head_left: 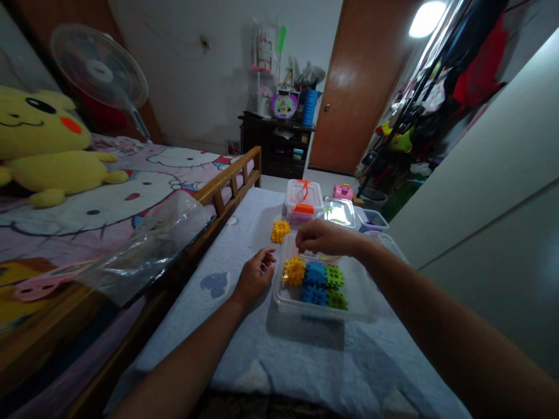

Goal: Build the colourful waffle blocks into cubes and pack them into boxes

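Pale blue cloth [248,349]: heart-patterned, beside a wooden rail [227,180], carrying what I watch on my feed.
Right hand [322,237]: over the clear container's far-left part, fingers bent downward; I can't tell whether they pinch anything.
Left hand [257,274]: fingers loosely curled, half spread, with no visible hold, just beside the container's left edge.
Clear plastic container [364,291]: within its rim lie a yellow notched block [294,271], two blue blocks [315,273] and two green blocks [334,277].
Block progress: partway, I judge; five grouped by colour, one loose yellow block [280,231] outside.
Forearms: right crosses from lower right; left angles up from lower left.
Beyond: orange-latched box [301,198].
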A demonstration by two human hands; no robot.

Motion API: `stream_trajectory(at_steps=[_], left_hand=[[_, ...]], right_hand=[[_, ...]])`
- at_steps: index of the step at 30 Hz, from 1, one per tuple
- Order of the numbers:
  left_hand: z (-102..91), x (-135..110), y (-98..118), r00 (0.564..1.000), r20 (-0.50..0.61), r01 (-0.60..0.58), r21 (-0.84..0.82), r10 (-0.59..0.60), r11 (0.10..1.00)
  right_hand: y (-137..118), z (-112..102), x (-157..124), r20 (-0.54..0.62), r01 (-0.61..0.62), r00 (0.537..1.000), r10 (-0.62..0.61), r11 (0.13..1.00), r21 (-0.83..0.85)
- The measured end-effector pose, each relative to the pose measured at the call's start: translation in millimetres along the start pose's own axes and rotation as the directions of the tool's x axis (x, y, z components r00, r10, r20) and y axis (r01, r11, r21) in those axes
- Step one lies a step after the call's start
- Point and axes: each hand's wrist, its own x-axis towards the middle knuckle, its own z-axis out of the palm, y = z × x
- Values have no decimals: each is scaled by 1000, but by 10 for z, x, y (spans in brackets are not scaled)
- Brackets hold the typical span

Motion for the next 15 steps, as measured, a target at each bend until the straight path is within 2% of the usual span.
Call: stream_trajectory(at_steps=[3, 5, 10, 15], left_hand=[[-12, 9, -17, 1000, -25, -2, 20, 2, 1000], [-19, 16, -37, 999, -38, -17, 27, 18, 999], [-24, 17, -47, 997, -72, 3, 35, -1, 999], [-29, 14, -27, 996, -91, 22, 7, -21, 1000]], right_hand=[[132, -121, 204, -283, -75, 958, 31, 986, -148], [222, -146, 365, -337, -119, 941, 33, 964, -237], [366, -141, 760, -191, -87, 982, 9, 913, -400], [407, -62, 1072, -42, -123, 992, 118, 856, -503]])
